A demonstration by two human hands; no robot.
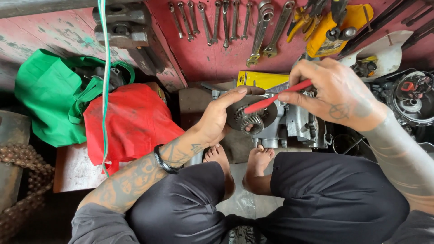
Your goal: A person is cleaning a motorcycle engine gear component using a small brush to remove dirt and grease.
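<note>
A: Head view, centre of the frame: what has the left hand (217,119) got?

B: A round metal gear part (251,116), toothed at its lower middle. The fingers curl round its left edge and the thumb lies across the top rim, so the hand is closed on it, just above the bare feet (239,165).

A: And the right hand (332,92)?

B: Right of centre, pinching a red-handled tool (275,97) between thumb and fingers. The handle slants down to the left, and its lower end lies over the face of the gear part. Whether the tip actually touches, I can't tell.

A: What's behind them?

B: A grey engine casing (303,122) just beyond the gear part, with a flat yellow package (262,80) above it. Along the top a row of wrenches (226,22) hangs on a red wall (203,63), and yellow-handled pliers (316,22) sit at upper right.

A: The left side?

B: A green bag (45,97) at left, a red bag (131,119) beside and partly overlapping it, and a green and white cord (106,90) hanging down across both.
</note>
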